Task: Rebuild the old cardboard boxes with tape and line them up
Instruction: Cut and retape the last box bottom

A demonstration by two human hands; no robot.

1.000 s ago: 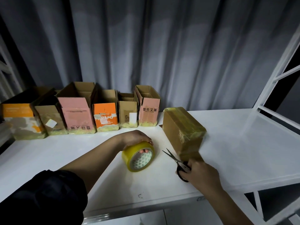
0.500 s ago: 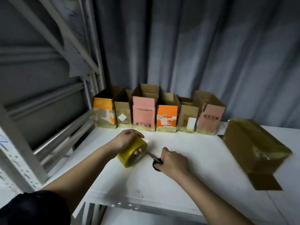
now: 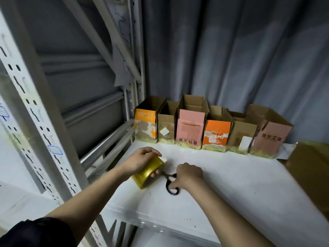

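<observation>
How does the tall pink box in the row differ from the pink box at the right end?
The tall pink box stands taller and faces the front squarely; the right-end pink box is lower and turned at an angle. The tall one's lettering reads upside down, the other's upright. Both are open-topped, with yellowish tape at the base.

A grey pleated curtain (image 3: 231,59) is hanging behind the far edge of the white shelf board (image 3: 222,189). A white metal rack upright (image 3: 35,113) with rows of slots is standing past the board's left edge, with grey horizontal rails (image 3: 106,139) running beside it. A sheet of paper with dark scribbles (image 3: 122,68) is hanging on the rear post near the far-left corner.
</observation>
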